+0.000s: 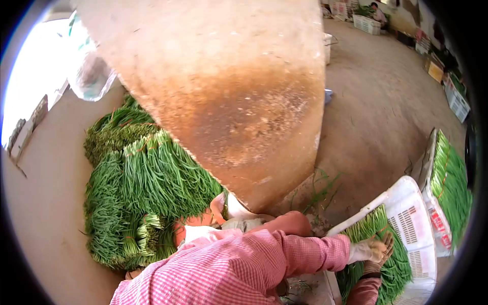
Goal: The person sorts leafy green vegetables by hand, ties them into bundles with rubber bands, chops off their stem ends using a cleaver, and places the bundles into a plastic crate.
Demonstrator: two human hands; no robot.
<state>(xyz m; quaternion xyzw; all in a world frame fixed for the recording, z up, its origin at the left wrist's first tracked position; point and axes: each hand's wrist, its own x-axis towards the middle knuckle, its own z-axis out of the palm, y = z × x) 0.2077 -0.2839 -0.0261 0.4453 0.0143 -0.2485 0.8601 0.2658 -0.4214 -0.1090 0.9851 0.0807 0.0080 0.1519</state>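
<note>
A stained counter (239, 101) fills the upper middle of a large workroom, its pale top browned and flecked at the near end, with bare, dusty floor (376, 117) stretching away to the right. Along the far side, a person (378, 14) sits low beside a white basket (366, 24), and a yellow box (435, 70) stands farther round. Bundles (168, 173) of long green stems lie heaped to the left of the counter, below a plastic bag (91, 76). At lower right, the worker in a pink checked shirt (218, 269) reaches both arms into a white crate (413, 208), where the greens (373, 218) lie. The left hand (378, 249) rests on them, fingers extended; the right hand (372, 266) is partly hidden beneath it. Whether either hand's fingers grip any stems cannot be told. The counter narrows to a blunt corner near the worker, its left edge slanting over the heap. The crate's raised rim stands just beside a second crate (438, 223) of greens. Between counter and crates runs a broad lane of floor, with loose stems (320, 190) scattered at its near end.
</note>
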